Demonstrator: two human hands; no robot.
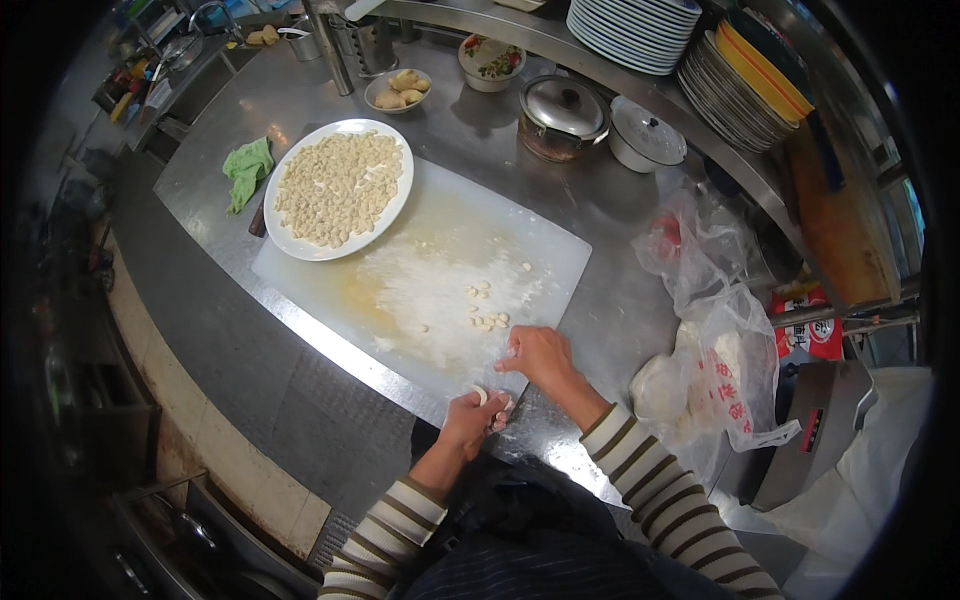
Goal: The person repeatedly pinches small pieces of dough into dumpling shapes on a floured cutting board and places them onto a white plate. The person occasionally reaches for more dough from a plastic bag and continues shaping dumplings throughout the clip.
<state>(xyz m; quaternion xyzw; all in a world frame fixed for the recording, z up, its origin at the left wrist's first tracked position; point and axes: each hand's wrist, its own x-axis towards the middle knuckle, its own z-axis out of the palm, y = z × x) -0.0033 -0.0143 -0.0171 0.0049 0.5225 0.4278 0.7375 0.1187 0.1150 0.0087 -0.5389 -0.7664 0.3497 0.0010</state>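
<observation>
My left hand point(469, 421) holds a strip of pale dough point(480, 392), whose end sticks out above the thumb, at the near edge of a white cutting board point(517, 221). My right hand point(541, 355) is over the board's near right corner with its fingers curled. Whether anything is between those fingertips is hidden. Just beyond it lie several small dough pieces point(491, 322) on a floury patch point(420, 300). A large white plate point(324, 254), spread with many small dough pieces point(337, 187), overlaps the board's far left corner.
A green cloth point(249, 171) and a dark handle point(257, 223) lie beside the plate. Behind the board stand a bowl of ginger point(399, 91), a floral bowl point(491, 64), a lidded pot point(564, 116) and a lidded white bowl point(646, 133). Plastic bags point(712, 367) lie at the right.
</observation>
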